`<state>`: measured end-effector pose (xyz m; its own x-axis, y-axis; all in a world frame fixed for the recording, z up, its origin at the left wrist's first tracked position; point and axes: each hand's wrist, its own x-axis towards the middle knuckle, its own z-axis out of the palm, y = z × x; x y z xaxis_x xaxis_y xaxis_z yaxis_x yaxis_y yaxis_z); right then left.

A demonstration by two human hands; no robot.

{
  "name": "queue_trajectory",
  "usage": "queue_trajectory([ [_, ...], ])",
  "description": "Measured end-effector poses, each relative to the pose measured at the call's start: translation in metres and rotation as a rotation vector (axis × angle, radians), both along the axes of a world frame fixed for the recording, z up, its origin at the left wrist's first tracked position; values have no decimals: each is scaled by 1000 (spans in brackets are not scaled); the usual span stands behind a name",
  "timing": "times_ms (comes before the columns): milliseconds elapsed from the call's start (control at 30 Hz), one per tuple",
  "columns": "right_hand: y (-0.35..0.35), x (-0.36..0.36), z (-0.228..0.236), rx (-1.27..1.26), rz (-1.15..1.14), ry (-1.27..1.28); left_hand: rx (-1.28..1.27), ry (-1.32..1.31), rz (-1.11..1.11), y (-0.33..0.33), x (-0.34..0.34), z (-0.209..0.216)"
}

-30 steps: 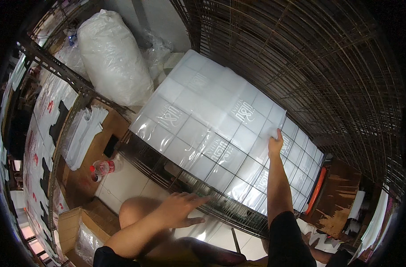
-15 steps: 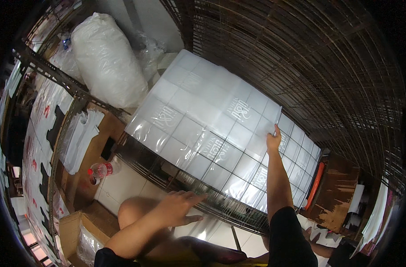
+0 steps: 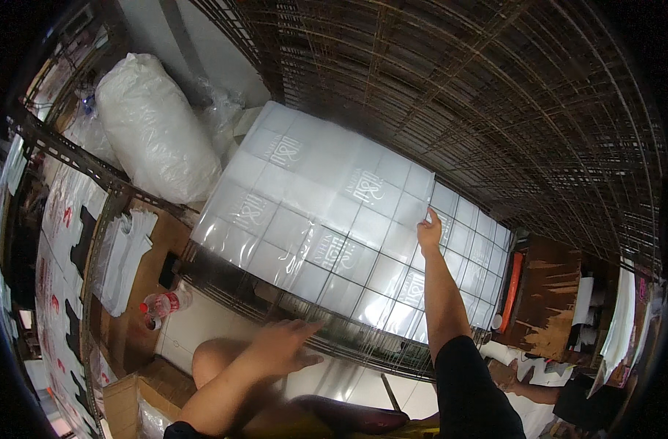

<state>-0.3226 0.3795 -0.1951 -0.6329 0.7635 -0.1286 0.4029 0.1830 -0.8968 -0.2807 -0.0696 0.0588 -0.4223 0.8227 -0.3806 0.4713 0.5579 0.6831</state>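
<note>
On the wire shelf [image 3: 224, 274], plastic-wrapped white boxes [image 3: 327, 212] under right hand [image 3: 429, 235].

Big white plastic-wrapped bundle [image 3: 155, 132] is seen upper left, lying against the metal rack frame [image 3: 63, 154]. Wire mesh shelf [image 3: 495, 95] is spread overhead. Clear bottle with red label [image 3: 162, 304] is laid lower left, beside stacked white bags [image 3: 122, 252]. Brown cardboard box [image 3: 550, 300] is placed far right; another carton [image 3: 125, 399] is seen bottom left.
</note>
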Motion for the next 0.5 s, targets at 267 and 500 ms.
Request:
queue_trajectory([
  [267, -33, 72, 50, 81, 25, 202, -118, 3, -31, 7, 4, -1],
  [500, 2, 217, 146, 192, 32, 165, -53, 45, -80, 13, 14, -20],
])
